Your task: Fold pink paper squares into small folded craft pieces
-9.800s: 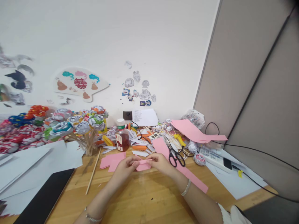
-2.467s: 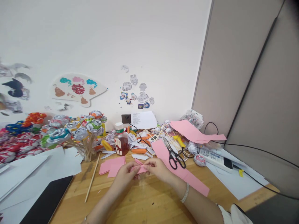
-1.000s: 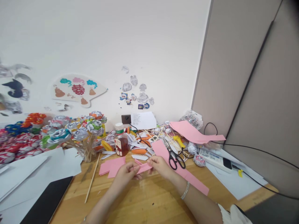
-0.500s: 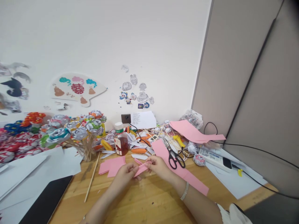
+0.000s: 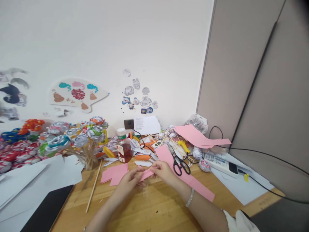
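Both of my hands pinch a small folded pink paper strip (image 5: 146,174) just above the wooden desk (image 5: 149,209). My left hand (image 5: 130,180) grips its left end with the fingers curled closed. My right hand (image 5: 164,170) pinches the right end, a silver bracelet on that wrist. Loose pink paper pieces (image 5: 114,172) lie flat just left of my hands. A long pink strip (image 5: 193,182) runs under my right forearm. Black-handled scissors (image 5: 178,161) rest on it, close to my right hand.
A brown bottle with a white cap (image 5: 123,149) stands behind the hands. Paper flowers on sticks (image 5: 79,138) and a wooden skewer (image 5: 93,187) sit left. White sheets (image 5: 36,174) and a black tablet (image 5: 41,212) fill the near left. Cables and a remote (image 5: 220,162) lie right.
The pink strip has been folded narrower and tilted between my hands since the oldest frame. My view has shifted slightly. The hands stay in about the same place.
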Available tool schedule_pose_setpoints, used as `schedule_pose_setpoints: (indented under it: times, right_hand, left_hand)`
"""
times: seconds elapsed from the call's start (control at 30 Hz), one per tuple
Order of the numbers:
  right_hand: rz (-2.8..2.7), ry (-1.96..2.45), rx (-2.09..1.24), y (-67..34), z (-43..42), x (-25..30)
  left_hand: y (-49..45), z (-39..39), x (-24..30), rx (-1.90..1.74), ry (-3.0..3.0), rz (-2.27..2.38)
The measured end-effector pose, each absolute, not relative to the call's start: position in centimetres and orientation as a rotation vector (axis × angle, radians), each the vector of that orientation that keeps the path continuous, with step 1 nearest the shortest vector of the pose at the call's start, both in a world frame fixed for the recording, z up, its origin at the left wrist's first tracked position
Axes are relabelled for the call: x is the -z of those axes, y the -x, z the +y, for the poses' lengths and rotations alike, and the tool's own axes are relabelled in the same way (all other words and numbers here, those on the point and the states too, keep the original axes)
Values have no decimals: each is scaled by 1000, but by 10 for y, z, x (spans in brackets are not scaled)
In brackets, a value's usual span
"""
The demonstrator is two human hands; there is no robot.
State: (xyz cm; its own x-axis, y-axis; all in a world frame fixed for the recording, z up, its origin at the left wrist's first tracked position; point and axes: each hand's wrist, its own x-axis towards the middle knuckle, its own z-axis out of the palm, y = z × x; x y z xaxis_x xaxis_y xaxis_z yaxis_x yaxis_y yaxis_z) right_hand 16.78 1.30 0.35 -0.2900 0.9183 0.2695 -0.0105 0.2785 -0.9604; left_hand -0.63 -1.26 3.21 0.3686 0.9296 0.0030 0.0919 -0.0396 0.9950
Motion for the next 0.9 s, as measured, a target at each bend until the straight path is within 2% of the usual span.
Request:
schedule_pose_setpoints:
  times: [0.2,0.37,0.9]
  right_hand:
    - [-1598,835,-1252,-167,11,-5]
    - [-1634,864,-1176,-169,11,-7]
    - [-1403,820,-1237,-170,21,-2]
  left_hand:
    - [8,-10,-34,-898,-1560,1026]
    - [11,-10,-37,-852,-1541,1015]
    - [11,-7,-36,-949,-1317,1126]
